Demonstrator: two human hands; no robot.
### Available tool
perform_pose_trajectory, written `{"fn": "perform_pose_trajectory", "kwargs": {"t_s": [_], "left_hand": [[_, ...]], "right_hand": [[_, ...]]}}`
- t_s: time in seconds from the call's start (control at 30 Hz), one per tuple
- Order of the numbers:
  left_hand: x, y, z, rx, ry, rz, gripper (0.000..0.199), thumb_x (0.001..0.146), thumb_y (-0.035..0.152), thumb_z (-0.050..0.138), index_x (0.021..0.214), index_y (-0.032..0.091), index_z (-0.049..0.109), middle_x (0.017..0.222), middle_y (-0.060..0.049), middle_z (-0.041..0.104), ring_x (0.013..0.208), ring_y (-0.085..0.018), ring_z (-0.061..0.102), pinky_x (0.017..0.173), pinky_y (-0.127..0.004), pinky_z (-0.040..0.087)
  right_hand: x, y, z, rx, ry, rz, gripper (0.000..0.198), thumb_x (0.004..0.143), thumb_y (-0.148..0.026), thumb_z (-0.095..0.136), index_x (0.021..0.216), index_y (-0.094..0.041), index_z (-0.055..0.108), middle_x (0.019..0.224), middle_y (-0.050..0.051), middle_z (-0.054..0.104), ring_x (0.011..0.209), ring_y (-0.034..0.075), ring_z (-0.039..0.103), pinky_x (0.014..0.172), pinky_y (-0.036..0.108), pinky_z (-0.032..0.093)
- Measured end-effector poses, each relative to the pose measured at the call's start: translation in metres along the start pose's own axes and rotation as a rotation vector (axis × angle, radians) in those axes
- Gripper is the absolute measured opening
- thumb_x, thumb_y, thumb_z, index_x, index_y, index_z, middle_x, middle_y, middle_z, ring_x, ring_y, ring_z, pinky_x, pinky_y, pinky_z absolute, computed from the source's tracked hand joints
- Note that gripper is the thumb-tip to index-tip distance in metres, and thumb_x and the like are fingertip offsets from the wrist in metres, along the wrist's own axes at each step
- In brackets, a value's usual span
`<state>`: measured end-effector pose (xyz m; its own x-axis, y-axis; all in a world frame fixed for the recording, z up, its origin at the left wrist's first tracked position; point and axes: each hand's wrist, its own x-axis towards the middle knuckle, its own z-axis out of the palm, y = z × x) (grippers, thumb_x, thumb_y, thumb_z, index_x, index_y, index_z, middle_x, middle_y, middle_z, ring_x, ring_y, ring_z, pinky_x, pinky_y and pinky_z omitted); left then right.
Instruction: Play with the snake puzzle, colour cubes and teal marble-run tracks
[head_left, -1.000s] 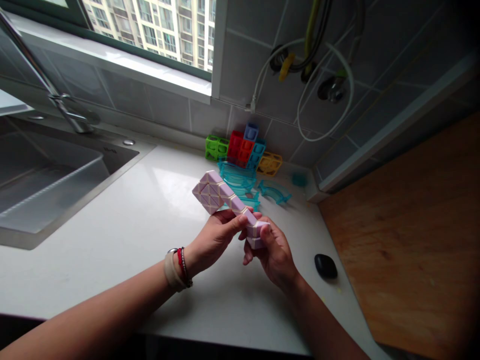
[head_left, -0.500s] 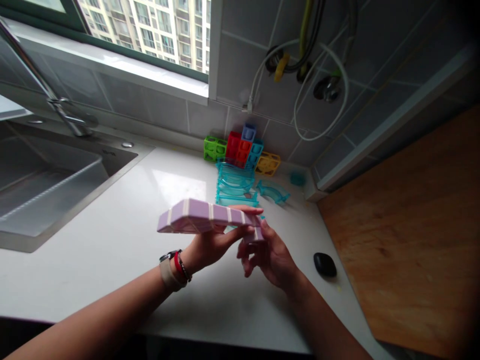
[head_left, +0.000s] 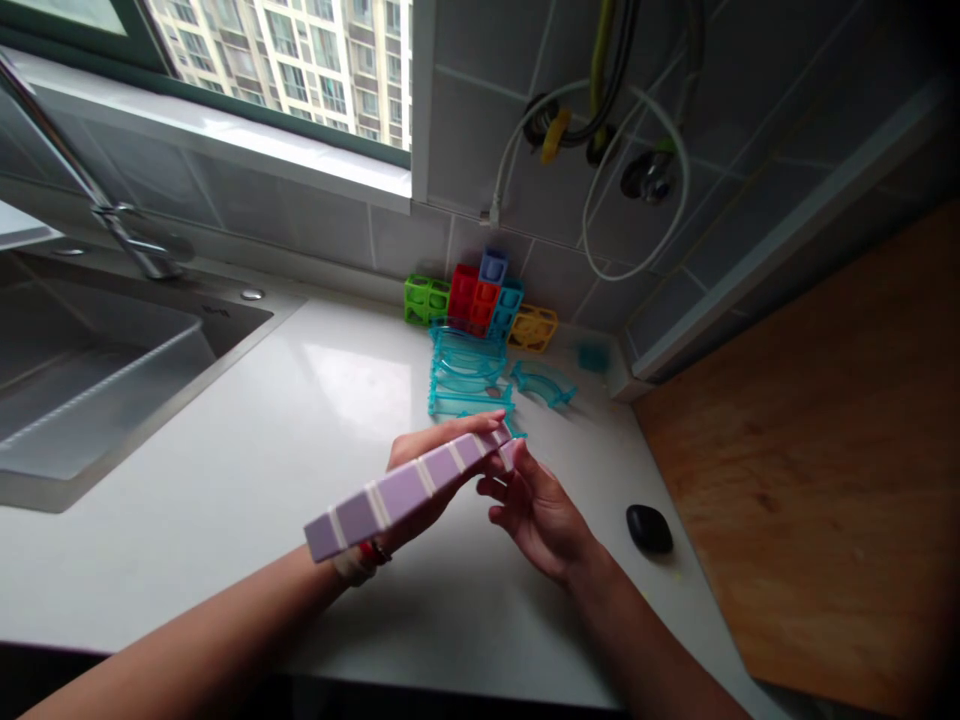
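Observation:
A long row of joined light-purple block segments with cream bands is held up above the counter, slanting from lower left to upper right. My left hand is closed on it from behind, fingertips along the far end; the row hides part of the palm and wrist. My right hand pinches the small end segment between thumb and fingers, the other fingers curled below. Behind the hands lie translucent turquoise plastic pieces, partly hidden by the left fingers. A curved turquoise piece lies beside them.
Green, red and yellow plastic blocks, among several, stand against the tiled wall. A sink with a faucet is at left. A black rounded object lies right, near a wooden board.
The purple row has turned, its left end swinging down and toward me over my left wrist. My left hand has rotated with it; my right hand stays at the end segment.

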<state>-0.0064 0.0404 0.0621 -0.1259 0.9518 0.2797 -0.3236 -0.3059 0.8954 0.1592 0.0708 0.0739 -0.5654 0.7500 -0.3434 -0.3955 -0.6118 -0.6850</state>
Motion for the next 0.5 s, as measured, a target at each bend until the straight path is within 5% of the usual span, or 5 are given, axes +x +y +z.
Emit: {"fn": "perform_pose_trajectory", "kwargs": {"t_s": [0.17, 0.33, 0.5], "left_hand": [[0.002, 0.0024, -0.0016, 0.011, 0.003, -0.037, 0.028, 0.087, 0.036, 0.08, 0.113, 0.026, 0.082, 0.128, -0.012, 0.075, 0.11, -0.034, 0.074, 0.082, -0.039, 0.065], [0.0034, 0.0005, -0.0055, 0.187, -0.002, 0.1, 0.027, 0.087, 0.025, 0.081, 0.113, 0.027, 0.081, 0.123, -0.009, 0.078, 0.106, -0.029, 0.076, 0.086, -0.036, 0.064], [0.0075, 0.0016, -0.0014, 0.155, 0.04, 0.084, 0.029, 0.084, 0.024, 0.084, 0.112, 0.023, 0.079, 0.126, -0.01, 0.076, 0.115, -0.03, 0.072, 0.099, -0.04, 0.06]], "right_hand": [[-0.0013, -0.001, 0.0032, -0.174, -0.025, -0.12, 0.049, 0.086, -0.051, 0.08, 0.117, -0.024, 0.052, 0.09, -0.002, 0.069, 0.072, 0.012, 0.069, 0.048, 0.016, 0.055], [0.0008, -0.0013, 0.0005, -0.389, 0.053, -0.327, 0.056, 0.086, -0.047, 0.081, 0.12, -0.026, 0.042, 0.082, -0.002, 0.073, 0.061, 0.014, 0.067, 0.044, 0.02, 0.054], [-0.0012, 0.0034, 0.0026, -0.629, 0.162, -0.484, 0.05, 0.086, -0.051, 0.079, 0.116, -0.025, 0.047, 0.089, 0.002, 0.075, 0.071, 0.02, 0.072, 0.051, 0.028, 0.061]]}}
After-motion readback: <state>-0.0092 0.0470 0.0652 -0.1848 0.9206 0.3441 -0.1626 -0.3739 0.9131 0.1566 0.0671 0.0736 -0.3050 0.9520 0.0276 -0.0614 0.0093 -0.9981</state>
